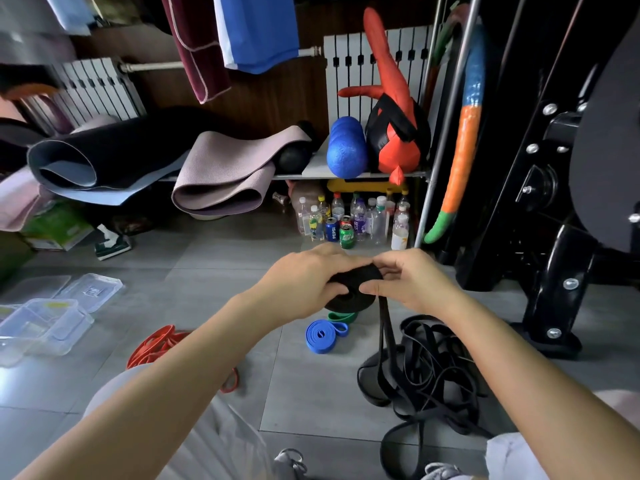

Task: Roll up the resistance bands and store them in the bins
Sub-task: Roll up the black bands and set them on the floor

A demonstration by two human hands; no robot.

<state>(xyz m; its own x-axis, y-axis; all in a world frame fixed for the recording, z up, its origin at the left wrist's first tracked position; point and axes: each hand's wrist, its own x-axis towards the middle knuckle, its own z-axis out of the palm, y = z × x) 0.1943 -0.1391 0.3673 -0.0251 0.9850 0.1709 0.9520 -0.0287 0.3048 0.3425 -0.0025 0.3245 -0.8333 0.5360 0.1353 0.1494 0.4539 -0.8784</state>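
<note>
Left hand [304,284] and right hand [414,284] both pinch the half-wound black band coil [346,301]; its tail feeds from a tangled heap [374,382], so a snag could spring it loose.

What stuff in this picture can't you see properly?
Head view:
- Green band: mostly hidden behind the black roll.
- Black roll: its top is covered by the left hand and right hand gripping it.
- Orange band: partly behind the left forearm.
- Clear bins: cut off by the left edge.

Black band roll [349,289], blue band [323,336], orange band [156,346], grey floor [214,258].
</note>
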